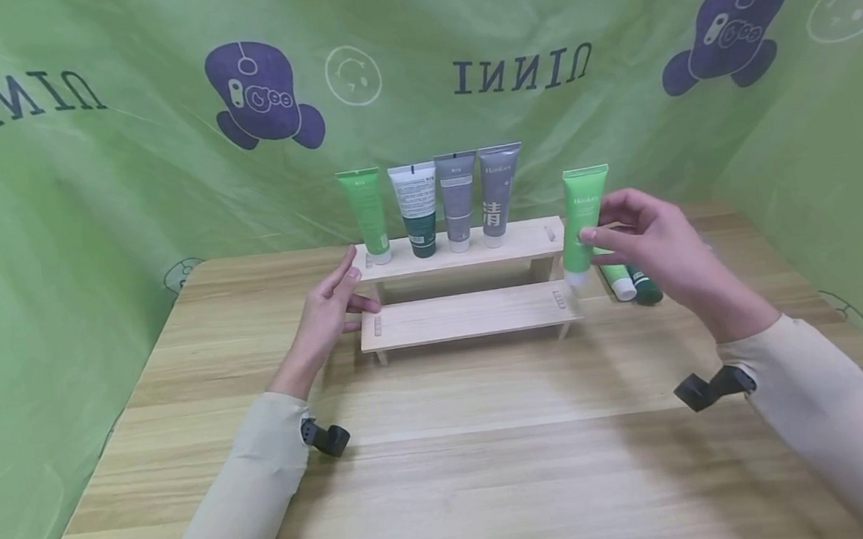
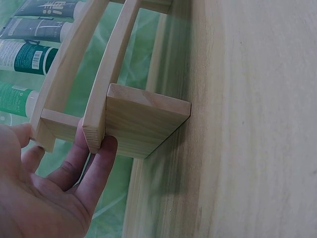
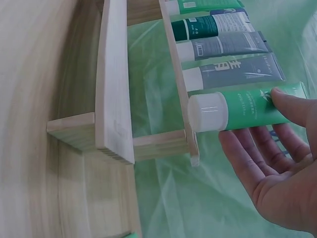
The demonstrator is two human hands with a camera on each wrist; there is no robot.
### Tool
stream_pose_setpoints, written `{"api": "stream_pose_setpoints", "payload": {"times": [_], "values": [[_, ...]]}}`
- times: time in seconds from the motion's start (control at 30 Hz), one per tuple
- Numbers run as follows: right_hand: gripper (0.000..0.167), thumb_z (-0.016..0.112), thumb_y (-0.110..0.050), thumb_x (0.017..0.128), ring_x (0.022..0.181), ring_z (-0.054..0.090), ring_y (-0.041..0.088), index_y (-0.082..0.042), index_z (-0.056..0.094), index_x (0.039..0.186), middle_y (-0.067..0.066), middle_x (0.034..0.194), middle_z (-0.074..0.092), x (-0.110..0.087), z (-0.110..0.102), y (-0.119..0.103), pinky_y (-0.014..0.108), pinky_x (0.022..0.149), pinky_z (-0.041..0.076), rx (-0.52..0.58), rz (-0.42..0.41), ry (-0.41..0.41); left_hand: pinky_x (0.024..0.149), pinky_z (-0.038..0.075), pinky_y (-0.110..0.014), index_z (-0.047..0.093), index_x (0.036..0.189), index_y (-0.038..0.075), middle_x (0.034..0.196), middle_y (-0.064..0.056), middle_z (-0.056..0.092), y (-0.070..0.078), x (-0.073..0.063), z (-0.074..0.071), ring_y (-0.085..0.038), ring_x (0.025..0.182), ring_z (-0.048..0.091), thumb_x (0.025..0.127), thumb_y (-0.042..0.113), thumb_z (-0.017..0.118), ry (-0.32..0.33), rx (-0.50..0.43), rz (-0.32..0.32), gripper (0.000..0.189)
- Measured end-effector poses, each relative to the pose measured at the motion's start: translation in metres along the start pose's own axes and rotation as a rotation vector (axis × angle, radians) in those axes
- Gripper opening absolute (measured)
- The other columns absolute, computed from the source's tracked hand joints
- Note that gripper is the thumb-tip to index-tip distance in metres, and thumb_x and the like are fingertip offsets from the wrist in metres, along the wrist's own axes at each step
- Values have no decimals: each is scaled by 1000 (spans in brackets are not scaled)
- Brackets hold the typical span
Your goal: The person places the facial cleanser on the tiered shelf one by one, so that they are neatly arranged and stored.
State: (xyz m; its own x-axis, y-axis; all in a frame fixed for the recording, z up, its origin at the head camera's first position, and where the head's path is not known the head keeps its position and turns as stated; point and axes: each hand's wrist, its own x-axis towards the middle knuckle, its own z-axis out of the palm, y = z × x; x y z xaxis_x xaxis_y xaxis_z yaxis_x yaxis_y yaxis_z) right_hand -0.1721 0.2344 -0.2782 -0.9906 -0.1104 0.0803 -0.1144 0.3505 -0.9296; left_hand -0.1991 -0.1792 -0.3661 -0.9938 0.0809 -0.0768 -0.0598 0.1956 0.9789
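Note:
My right hand [image 1: 654,233] pinches a green tube [image 1: 584,213] between thumb and fingers, upright with its white cap down. In the head view, the tube overlaps the right end of a two-tier wooden shelf [image 1: 473,321]. My left hand [image 1: 325,310] holds that shelf's left end. Its thumb lies at the upper board, and fingers [image 2: 101,168] sit around the corner of the lower board. Along the upper tier stand, cap down, another green tube [image 1: 366,211], a white and dark green tube [image 1: 418,208] and two grey tubes, one grey-blue [image 1: 458,201], the other marked with a large character [image 1: 500,194].
Beyond my right hand a green tube with a white cap [image 1: 620,281] and a dark green tube [image 1: 645,286] lie on the wooden table [image 1: 476,483]. A printed green curtain [image 1: 414,20] hangs behind and around the sides.

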Motion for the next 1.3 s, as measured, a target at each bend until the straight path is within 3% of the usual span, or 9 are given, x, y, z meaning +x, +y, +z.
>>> {"api": "stream_pose_setpoints", "payload": {"times": [0.4,0.6,0.93,1.3], "values": [[47,75,-23,93,110,65,19,-10,55,133,9,124,62,29,15,-10,34,86,58,95,-8,53,87,57,-49,32,154,46,91,-16,74,1,-2,-2,-23,91,72,105,50,46,3,18,5,51],[41,74,-18,93,107,66,17,-11,57,130,7,121,63,39,22,-10,32,86,58,130,-39,84,87,57,-50,32,155,45,91,-16,74,0,-2,-3,-21,89,72,105,49,46,1,20,9,52],[40,74,-13,93,106,66,18,-9,57,129,7,120,63,48,30,-8,33,89,57,161,-49,100,88,57,-51,34,152,50,91,-18,73,0,0,-2,-23,90,72,105,50,47,-10,5,6,49],[41,75,-13,92,106,65,19,-9,57,128,6,119,63,54,33,-5,37,90,56,176,-27,109,88,57,-50,30,154,47,94,-18,74,1,-1,-1,-26,93,71,105,50,46,-16,26,-2,52]]}}
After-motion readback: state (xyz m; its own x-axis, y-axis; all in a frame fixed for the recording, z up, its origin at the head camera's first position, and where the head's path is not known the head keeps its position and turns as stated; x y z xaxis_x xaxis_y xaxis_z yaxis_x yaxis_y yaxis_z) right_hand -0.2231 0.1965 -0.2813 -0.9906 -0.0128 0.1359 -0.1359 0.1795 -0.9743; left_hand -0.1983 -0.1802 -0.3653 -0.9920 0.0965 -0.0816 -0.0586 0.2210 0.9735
